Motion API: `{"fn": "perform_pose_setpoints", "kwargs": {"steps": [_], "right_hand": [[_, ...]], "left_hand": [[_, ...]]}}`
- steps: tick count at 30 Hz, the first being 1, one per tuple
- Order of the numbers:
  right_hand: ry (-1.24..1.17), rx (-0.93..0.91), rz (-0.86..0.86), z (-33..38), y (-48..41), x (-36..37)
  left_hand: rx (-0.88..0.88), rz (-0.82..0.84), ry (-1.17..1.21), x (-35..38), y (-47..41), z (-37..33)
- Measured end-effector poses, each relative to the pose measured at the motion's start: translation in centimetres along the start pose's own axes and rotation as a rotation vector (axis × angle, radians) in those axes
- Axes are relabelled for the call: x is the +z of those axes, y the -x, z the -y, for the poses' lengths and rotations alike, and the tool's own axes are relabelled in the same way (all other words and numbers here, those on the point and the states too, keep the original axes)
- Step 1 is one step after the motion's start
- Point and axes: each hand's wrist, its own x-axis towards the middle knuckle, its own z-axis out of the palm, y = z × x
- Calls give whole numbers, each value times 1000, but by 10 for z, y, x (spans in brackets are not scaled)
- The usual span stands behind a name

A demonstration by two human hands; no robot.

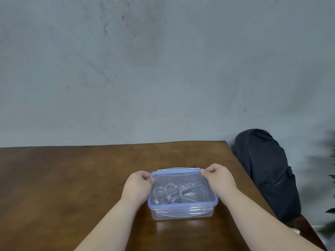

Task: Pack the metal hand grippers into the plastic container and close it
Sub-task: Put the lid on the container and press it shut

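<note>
A clear plastic container (183, 213) with a blue-rimmed lid (181, 172) sits on the brown wooden table (72, 178), near its front right. Metal hand grippers (168, 193) with round coils lie inside, seen through the lid. The lid rests on top; the near-side flap is folded down, the far flap sticks out flat. My left hand (138, 183) pinches the lid's far left corner. My right hand (217, 178) pinches the far right corner.
A dark bag (266, 171) leans against the grey wall just off the table's right edge. Green plant leaves (330, 178) show at the far right. The wall runs along the table's back edge.
</note>
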Motion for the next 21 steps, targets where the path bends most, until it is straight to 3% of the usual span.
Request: {"fn": "perform_pose_setpoints", "kwargs": {"steps": [11, 15, 21], "right_hand": [[-58, 15, 25, -3, -2, 2], [-98, 0, 70, -5, -3, 3], [-466, 116, 240, -11, 0, 3]], "left_hand": [[-115, 43, 165, 3, -4, -4], [-176, 127, 299, 5, 1, -10], [-166, 211, 433, 13, 4, -7]]}}
